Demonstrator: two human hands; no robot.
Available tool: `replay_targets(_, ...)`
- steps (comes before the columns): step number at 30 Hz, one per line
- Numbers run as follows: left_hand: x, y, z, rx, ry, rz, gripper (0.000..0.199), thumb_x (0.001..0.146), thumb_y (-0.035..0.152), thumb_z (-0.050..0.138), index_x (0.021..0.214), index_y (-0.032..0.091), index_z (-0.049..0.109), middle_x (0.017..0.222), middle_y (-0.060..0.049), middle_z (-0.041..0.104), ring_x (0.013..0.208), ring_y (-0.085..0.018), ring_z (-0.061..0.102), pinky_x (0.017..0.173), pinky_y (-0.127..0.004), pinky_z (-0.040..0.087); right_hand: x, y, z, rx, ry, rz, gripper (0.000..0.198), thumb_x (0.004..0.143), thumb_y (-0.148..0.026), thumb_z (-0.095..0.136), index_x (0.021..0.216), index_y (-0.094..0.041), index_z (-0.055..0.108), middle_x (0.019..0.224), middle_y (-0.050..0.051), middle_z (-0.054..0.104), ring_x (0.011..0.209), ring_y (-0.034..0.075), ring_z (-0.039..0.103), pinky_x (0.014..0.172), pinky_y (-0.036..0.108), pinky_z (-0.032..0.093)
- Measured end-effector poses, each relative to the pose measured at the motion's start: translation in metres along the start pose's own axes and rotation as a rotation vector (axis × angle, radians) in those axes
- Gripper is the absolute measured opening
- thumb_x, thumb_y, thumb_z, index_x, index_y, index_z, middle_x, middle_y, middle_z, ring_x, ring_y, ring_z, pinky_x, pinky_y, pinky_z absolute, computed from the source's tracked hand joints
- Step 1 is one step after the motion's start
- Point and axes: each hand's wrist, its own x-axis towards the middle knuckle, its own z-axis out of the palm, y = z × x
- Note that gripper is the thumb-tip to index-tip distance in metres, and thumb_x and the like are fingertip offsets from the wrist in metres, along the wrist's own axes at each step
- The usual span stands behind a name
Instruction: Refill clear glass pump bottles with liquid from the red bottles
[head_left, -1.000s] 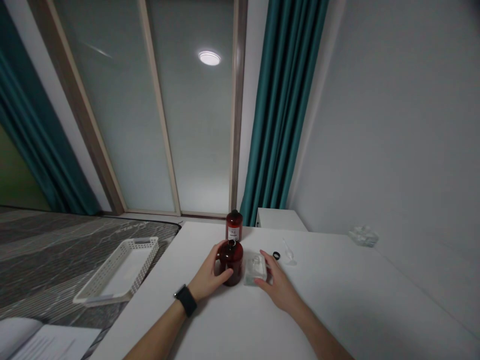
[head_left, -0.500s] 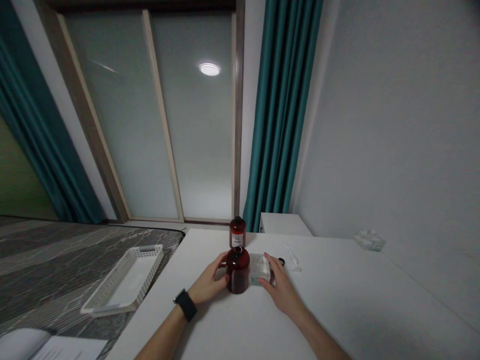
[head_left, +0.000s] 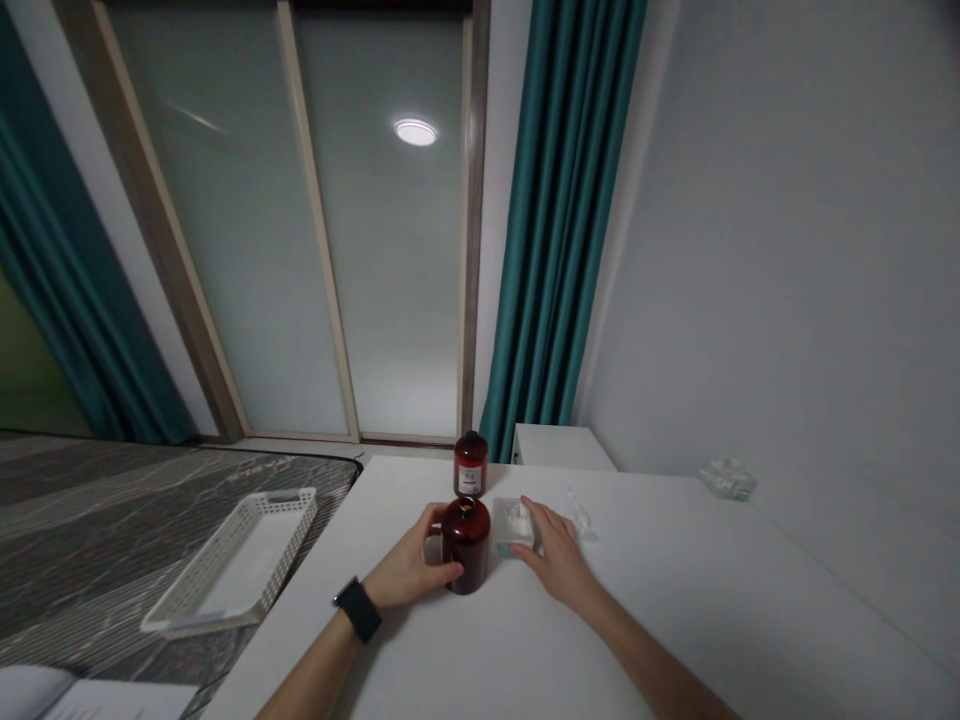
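A dark red-brown jug-shaped bottle (head_left: 466, 550) with a small loop handle and an uncapped neck stands on the white table. My left hand (head_left: 412, 562), with a black watch above it, is wrapped round the bottle's left side. To the right of the bottle lies a clear, squarish container (head_left: 513, 526). Thumb and fingers of my right hand (head_left: 556, 556) grip its right side. What is inside the clear container is too small to make out. Directly behind the big bottle stands a smaller red-brown bottle (head_left: 470, 466) with a black cap and a pale label.
A clear plastic piece (head_left: 582, 518) lies right of my right hand. Crumpled clear plastic (head_left: 729, 480) sits by the wall. White basket (head_left: 238, 570) and open book (head_left: 112, 698) lie on the grey surface at left. A white cabinet (head_left: 562, 447) stands behind the table.
The big bottle now stands slightly apart from the clear container, leaving a gap between them. A small black round piece beside my right hand is now hidden. The view has shifted slightly.
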Motion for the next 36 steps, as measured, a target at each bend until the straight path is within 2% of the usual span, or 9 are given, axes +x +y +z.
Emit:
replay_targets(3, 0.0, -0.001, 0.002, -0.002, 0.035, -0.014, 0.063, 0.071, 0.013, 0.071, 0.127, 0.02, 0.042, 0.133, -0.013, 0.057, 0.125, -0.031, 0.054, 0.11, -0.054, 0.037, 0.009, 0.001, -0.003, -0.048, -0.006, -0.011, 0.061, 0.086, -0.03, 0.062, 0.143, -0.025, 0.042, 0.141, 0.011, 0.056, 0.13, 0.03, 0.05, 0.104, 0.048, 0.037)
replay_targets(9, 0.0, -0.003, 0.005, 0.046, 0.097, 0.015, 0.082, 0.071, 0.02, 0.075, 0.141, 0.02, 0.033, 0.144, -0.015, 0.047, 0.134, -0.033, 0.045, 0.116, -0.056, 0.029, 0.022, 0.007, 0.002, -0.091, 0.022, -0.018, 0.065, 0.085, -0.033, 0.065, 0.145, -0.026, 0.04, 0.141, 0.01, 0.056, 0.13, 0.03, 0.05, 0.102, 0.046, 0.039)
replay_targets(12, 0.0, -0.005, 0.004, 0.04, 0.066, 0.027, 0.078, 0.073, 0.026, 0.077, 0.141, 0.019, 0.037, 0.144, -0.017, 0.047, 0.136, -0.034, 0.043, 0.117, -0.057, 0.026, 0.024, 0.008, 0.004, -0.097, 0.028, -0.016, 0.066, 0.086, -0.035, 0.064, 0.145, -0.025, 0.039, 0.142, 0.012, 0.055, 0.131, 0.031, 0.049, 0.103, 0.048, 0.038)
replay_targets(14, 0.0, -0.008, 0.0, 0.007, 0.032, 0.03, 0.084, 0.075, 0.034, 0.077, 0.145, 0.018, 0.033, 0.148, -0.018, 0.044, 0.138, -0.034, 0.041, 0.117, -0.057, 0.025, 0.023, 0.01, 0.003, -0.101, 0.028, -0.022, 0.069, 0.084, -0.036, 0.066, 0.146, -0.025, 0.037, 0.144, 0.012, 0.053, 0.134, 0.03, 0.046, 0.106, 0.049, 0.035)
replay_targets(19, -0.001, -0.017, -0.013, -0.093, -0.03, 0.042, 0.077, 0.088, 0.054, 0.06, 0.149, 0.021, 0.027, 0.153, -0.015, 0.039, 0.141, -0.034, 0.038, 0.115, -0.055, 0.03, 0.012, 0.029, -0.008, -0.114, 0.081, -0.035, 0.086, 0.08, -0.038, 0.069, 0.152, -0.023, 0.024, 0.153, 0.013, 0.039, 0.142, 0.03, 0.035, 0.114, 0.05, 0.029)
replay_targets(22, -0.001, -0.018, -0.018, -0.117, -0.037, 0.071, 0.072, 0.089, 0.062, 0.053, 0.147, 0.024, 0.035, 0.153, -0.012, 0.042, 0.141, -0.036, 0.037, 0.114, -0.056, 0.031, 0.005, 0.046, -0.017, -0.189, 0.121, -0.009, 0.073, 0.084, -0.038, 0.064, 0.148, -0.021, 0.034, 0.149, 0.014, 0.044, 0.141, 0.031, 0.036, 0.114, 0.05, 0.031)
replay_targets(27, -0.002, -0.006, -0.01, -0.056, -0.006, 0.083, 0.064, 0.089, 0.047, 0.062, 0.143, 0.02, 0.04, 0.145, -0.014, 0.051, 0.131, -0.036, 0.049, 0.11, -0.054, 0.038, -0.002, 0.064, -0.019, -0.27, 0.106, 0.003, 0.049, 0.085, -0.029, 0.061, 0.133, -0.02, 0.054, 0.134, 0.014, 0.06, 0.132, 0.031, 0.048, 0.111, 0.054, 0.032)
replay_targets(31, -0.002, 0.0, 0.008, 0.003, 0.098, 0.038, 0.068, 0.083, 0.032, 0.07, 0.142, 0.02, 0.039, 0.142, -0.015, 0.051, 0.128, -0.032, 0.051, 0.11, -0.053, 0.038, -0.002, 0.068, -0.014, -0.291, 0.123, -0.003, 0.046, 0.085, -0.026, 0.059, 0.131, -0.022, 0.055, 0.13, 0.013, 0.063, 0.127, 0.03, 0.053, 0.111, 0.056, 0.03)
replay_targets(36, 0.001, -0.002, 0.033, 0.013, 0.217, 0.042, 0.068, 0.074, 0.025, 0.076, 0.135, 0.017, 0.047, 0.127, -0.013, 0.057, 0.118, -0.031, 0.056, 0.104, -0.048, 0.043, 0.0, 0.068, -0.01, -0.292, 0.141, -0.04, 0.043, 0.086, -0.021, 0.054, 0.129, -0.023, 0.056, 0.124, 0.012, 0.067, 0.119, 0.029, 0.059, 0.11, 0.056, 0.03)
